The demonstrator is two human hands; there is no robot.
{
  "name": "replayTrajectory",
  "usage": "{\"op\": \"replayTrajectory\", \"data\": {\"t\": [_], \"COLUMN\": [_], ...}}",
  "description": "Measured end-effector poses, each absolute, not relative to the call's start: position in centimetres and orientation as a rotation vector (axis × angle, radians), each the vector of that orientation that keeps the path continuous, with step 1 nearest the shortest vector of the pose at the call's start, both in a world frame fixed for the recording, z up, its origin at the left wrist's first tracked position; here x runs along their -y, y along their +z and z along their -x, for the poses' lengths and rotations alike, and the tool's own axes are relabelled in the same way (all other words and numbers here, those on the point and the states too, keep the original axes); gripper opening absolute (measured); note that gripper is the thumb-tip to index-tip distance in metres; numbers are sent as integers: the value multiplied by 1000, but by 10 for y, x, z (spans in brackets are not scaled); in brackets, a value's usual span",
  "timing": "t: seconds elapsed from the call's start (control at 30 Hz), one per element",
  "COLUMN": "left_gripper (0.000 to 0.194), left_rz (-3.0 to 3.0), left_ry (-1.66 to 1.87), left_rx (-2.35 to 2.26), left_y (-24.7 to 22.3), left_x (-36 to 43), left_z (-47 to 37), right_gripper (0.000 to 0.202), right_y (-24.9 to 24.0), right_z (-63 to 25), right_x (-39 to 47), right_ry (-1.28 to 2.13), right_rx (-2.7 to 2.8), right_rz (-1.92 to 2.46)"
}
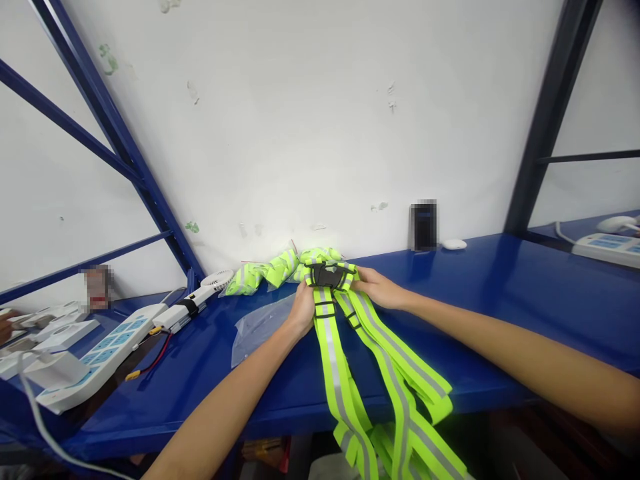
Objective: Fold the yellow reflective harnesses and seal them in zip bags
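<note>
Between my two hands is a neon yellow-green reflective harness [334, 373] with grey stripes and a black plastic buckle [327, 275]. My left hand [303, 308] closes on the strap just left of the buckle. On the other side, my right hand [379, 287] grips the strap end near the buckle. From there several loose straps hang down over the front edge of the blue table [475, 313]. Behind the buckle lie clear-bagged bundles of the same neon material [280, 268]. An empty clear plastic bag [257, 327] rests flat by my left wrist.
On the left are a white power strip [113, 350] with several plugs, a white handheld fan [193, 303] and a red-black cable [160, 353]. A dark box [424, 227] and a small white case [454, 245] stand against the wall. Blue frame posts [120, 147] rise at the sides.
</note>
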State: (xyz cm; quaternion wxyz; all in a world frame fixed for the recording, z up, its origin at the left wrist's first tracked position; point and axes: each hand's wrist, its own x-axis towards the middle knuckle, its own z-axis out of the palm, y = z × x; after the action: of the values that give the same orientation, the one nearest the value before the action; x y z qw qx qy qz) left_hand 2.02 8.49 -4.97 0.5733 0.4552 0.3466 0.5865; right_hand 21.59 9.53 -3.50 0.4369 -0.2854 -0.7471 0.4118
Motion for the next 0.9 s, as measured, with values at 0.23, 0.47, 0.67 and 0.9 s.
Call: {"op": "replayTrajectory", "data": {"t": [0.23,0.47,0.67,0.9], "left_gripper": [34,29,29,29], "left_rz": [-999,-1009,-1319,-1540], "left_ry": [1393,1414,1450,1391], "left_rx": [-777,-813,-881,-869], "left_y": [-39,-47,-53,-50], "left_x": [-76,-81,-85,-81], "left_z": [-24,-23,-19,-21], "right_gripper": [21,32,36,26], "right_y": [-36,-40,-42,-40], "right_z": [-230,-214,-201,-203], "right_x": [-105,-91,-83,-85], "right_ry": [457,1458,1316,1100], "right_rx": [1940,1682,1550,1535], "right_rz": [987,706,740,816]}}
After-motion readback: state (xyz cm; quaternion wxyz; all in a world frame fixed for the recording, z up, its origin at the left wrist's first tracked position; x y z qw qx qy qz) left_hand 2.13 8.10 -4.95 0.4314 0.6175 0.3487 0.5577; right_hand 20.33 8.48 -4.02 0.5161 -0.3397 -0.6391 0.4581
